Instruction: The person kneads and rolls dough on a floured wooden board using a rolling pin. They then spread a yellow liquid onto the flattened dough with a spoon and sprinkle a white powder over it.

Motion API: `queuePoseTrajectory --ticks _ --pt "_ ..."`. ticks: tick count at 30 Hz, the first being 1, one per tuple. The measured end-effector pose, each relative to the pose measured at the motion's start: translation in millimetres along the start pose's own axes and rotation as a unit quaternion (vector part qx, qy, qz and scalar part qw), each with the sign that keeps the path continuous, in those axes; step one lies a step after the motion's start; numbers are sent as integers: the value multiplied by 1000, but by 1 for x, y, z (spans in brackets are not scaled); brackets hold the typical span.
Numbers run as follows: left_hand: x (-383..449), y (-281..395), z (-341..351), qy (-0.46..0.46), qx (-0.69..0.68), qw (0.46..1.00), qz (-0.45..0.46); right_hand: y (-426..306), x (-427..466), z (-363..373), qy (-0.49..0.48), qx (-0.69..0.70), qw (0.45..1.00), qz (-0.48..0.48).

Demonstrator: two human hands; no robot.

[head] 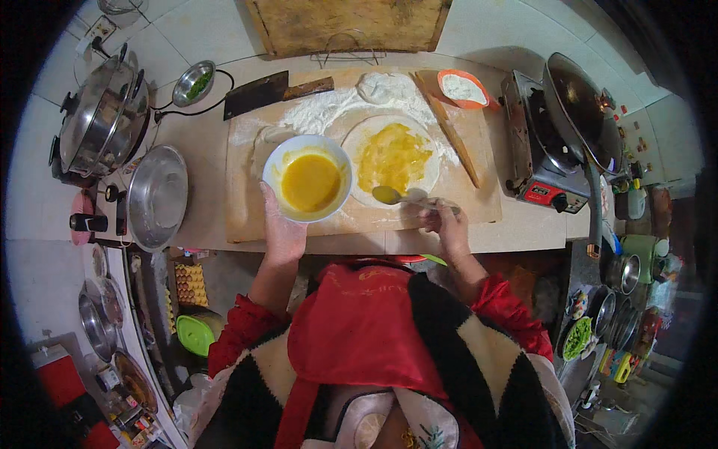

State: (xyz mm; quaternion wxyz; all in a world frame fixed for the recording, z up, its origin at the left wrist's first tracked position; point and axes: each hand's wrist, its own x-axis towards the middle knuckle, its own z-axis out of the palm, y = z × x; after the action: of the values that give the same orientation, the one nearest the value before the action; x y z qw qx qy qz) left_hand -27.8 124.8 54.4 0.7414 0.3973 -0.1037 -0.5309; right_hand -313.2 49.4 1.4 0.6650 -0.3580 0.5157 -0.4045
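My left hand [283,230] grips a white bowl [269,163] from its lower left rim, slightly above the board. Inside the bowl is a yellow-orange liquid [311,182]. In my right hand [449,227] is a metal spoon [386,195], its bowl over the near edge of a flat round of dough [350,137]. An uneven patch of the yellow liquid [392,157] covers the middle of the dough. Under it lies a wooden board [359,221] dusted with flour [314,115]. A lump of floured dough [384,88] rests at the back.
A wooden rolling pin [449,132] and an orange-rimmed container of flour [464,90] are at the back right, beside a gas stove [538,168] with a wok [578,101]. A cleaver [258,94], a small bowl of chopped greens [196,84], a metal basin [157,196] and a steamer pot [95,118] stand left.
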Motion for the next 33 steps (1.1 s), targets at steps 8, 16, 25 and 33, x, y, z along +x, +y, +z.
queuePoseTrajectory --ticks 8,16,25,33 --pt "7 -6 -2 -22 -20 1000 -10 2 46 -11 73 99 992 -40" --pt "8 -8 1 -17 13 1000 3 5 -3 -35 7 -26 999 -31" --pt "7 -2 9 -26 19 999 12 -29 43 -44 86 38 991 -91" --pt "8 -8 2 -15 15 1000 9 -31 67 -54 111 20 985 -128"
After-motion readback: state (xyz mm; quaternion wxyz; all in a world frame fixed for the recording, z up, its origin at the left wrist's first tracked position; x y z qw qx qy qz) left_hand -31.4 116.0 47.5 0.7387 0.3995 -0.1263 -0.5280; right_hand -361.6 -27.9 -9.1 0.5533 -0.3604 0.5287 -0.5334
